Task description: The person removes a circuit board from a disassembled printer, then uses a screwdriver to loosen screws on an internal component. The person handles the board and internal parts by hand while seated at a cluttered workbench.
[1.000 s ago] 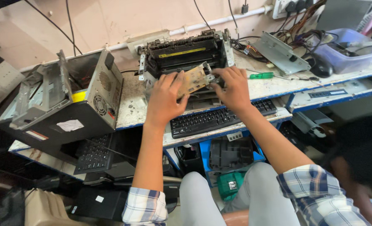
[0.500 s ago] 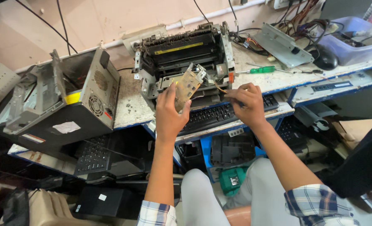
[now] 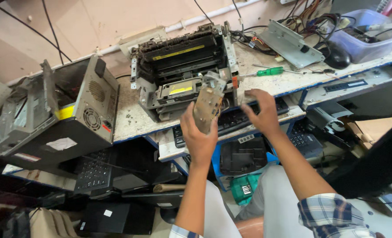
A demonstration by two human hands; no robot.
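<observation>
Closest to me are my grey trousers and the checked cuffs of my sleeves, and below the bench a green plastic box (image 3: 244, 188) sits beside dark printer shells and old keyboards stacked on the floor. My left hand (image 3: 199, 136) is wrapped around the lower end of a tan circuit board (image 3: 208, 107), a flat, narrow, slightly dusty piece with small parts on its face; my fingers are closed on it and it stands nearly upright, tilted a little toward the printer. My right hand (image 3: 262, 112) hovers just beside the board, not touching it, fingers spread and loosely curled, holding nothing. Under both hands lies a black keyboard (image 3: 235, 119) on a pull-out shelf. Behind the board, almost touching its top, sits the stripped printer (image 3: 182, 70), a blocky frame of grey plastic and bare metal with a yellow strip across it. The bench top (image 3: 132, 117) is white, scratched and grimy, edged in blue. To the left a computer case (image 3: 79, 110) lies open with its perforated metal back showing. To the right lie a green-handled screwdriver (image 3: 268, 71), a bent metal plate (image 3: 290, 43), a black mouse (image 3: 337, 57) and a bluish plastic tub (image 3: 368, 37). Beyond, cables trail along a pale pink wall (image 3: 72, 26).
</observation>
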